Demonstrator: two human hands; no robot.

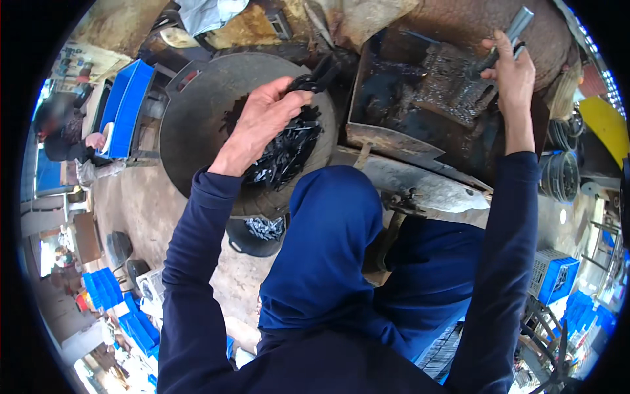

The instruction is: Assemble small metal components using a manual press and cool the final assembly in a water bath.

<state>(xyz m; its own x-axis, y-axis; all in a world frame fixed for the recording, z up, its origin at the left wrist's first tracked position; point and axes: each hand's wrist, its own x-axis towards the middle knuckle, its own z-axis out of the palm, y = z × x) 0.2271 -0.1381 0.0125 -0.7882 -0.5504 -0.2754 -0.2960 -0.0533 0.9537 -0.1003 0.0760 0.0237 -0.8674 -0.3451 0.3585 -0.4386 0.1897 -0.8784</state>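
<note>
— Where do the hands stand right now?

— The left hand (pixel 266 118) is over the round dark pan (pixel 197 118), fingers curled shut around a black tool with two handles, pliers by the look of it (pixel 315 77). The handles stick out past the knuckles, up and to the right, toward the rusty machine bed (pixel 394 141).

— And the small parts?

— A heap of thin dark metal pieces (pixel 289 154) lies in the pan, right under and just beside that hand. A few more sit in a small black dish (pixel 259 233) lower down, nearer the person's knees. The left hand is by far the nearer one to the heap.

— The right hand?

— The right hand (pixel 512 72) is raised well apart from the pan, across the machine, closed on a grey lever handle (pixel 508 36). The lever's long axis runs up and to the right, slanting away from the person. Its lower end meets a grimy block (pixel 449 88) on the machine bed.

— So the heap sits between them?

— No, it's off to the left side; the machine block lies between pan and lever. Whether the pliers' tips pinch a piece I cannot tell, the hand hides them.

— Anyone else about?

— A person in dark clothes (pixel 65 141) at the far left, beside blue crates (pixel 125 108).
</note>
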